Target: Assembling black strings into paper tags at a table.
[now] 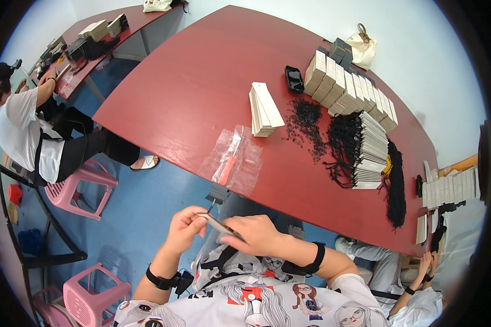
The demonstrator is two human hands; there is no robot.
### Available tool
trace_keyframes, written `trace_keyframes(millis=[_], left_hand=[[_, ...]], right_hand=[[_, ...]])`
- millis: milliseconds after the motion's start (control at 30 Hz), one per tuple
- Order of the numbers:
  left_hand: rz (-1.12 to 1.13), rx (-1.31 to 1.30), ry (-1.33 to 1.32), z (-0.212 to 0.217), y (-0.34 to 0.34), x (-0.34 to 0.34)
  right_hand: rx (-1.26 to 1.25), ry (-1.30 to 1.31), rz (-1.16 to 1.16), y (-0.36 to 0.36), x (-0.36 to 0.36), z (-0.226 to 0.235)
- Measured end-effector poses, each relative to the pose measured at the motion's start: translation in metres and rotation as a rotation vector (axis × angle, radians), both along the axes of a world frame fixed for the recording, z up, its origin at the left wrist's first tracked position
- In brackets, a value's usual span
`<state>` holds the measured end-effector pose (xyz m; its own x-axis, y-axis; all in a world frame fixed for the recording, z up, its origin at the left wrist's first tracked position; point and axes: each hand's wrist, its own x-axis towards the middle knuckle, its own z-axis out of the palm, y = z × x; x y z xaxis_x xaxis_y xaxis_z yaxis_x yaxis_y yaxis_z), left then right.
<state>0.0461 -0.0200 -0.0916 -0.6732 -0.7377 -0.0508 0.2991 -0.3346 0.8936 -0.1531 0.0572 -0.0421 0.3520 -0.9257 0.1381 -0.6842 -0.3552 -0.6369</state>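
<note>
Over my lap, just off the table's near edge, my left hand [185,229] pinches the end of a long, pale paper tag [215,222], seen almost edge-on; whether it is one tag or several cannot be made out. A short dark cord sticks up from that same end, by my left fingertips. My right hand [253,233] is closed around the other end, its fingers slightly smeared by motion. On the table ahead lie clear plastic bags [245,163] with an orange-red strip [227,170] on them. Behind these stands a stack of long white tags [263,111].
Right of the stack are loose small black parts [306,122], a black case [294,79], a row of white tags with black cords [370,152] and white bundles [349,90]. Pink stools [87,188] stand left. Co-workers sit at the left [22,117] and lower right [417,294].
</note>
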Motion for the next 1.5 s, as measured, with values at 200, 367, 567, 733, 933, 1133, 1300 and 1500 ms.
trace_keyframes(millis=[200,367,567,733,933,1133,1300,1500], left_hand=[[-0.016,-0.177,0.067,0.053,0.0,-0.03],[-0.092,-0.525,-0.007,0.091,0.002,-0.058],[-0.187,-0.585,-0.126,0.108,0.008,-0.08],[-0.206,-0.615,-0.118,0.11,0.012,-0.092],[-0.32,-0.287,-0.099,0.122,0.021,-0.116],[-0.282,-0.123,0.031,0.124,0.017,-0.126],[-0.279,-0.234,-0.056,0.14,0.022,-0.138],[-0.258,-0.284,-0.07,0.149,0.033,-0.147]], right_hand=[[0.114,-0.498,-0.172,-0.002,-0.019,0.037],[0.191,-1.052,-0.199,0.008,-0.033,0.06],[0.115,-1.023,-0.32,0.02,-0.048,0.071],[0.369,-1.605,-0.172,0.03,-0.075,0.073],[0.24,-1.923,-0.115,0.038,-0.089,0.075],[0.085,-1.852,-0.09,0.053,-0.11,0.08],[0.04,-1.141,-0.424,0.058,-0.104,0.099],[-0.06,-0.845,-0.485,0.054,-0.093,0.108]])
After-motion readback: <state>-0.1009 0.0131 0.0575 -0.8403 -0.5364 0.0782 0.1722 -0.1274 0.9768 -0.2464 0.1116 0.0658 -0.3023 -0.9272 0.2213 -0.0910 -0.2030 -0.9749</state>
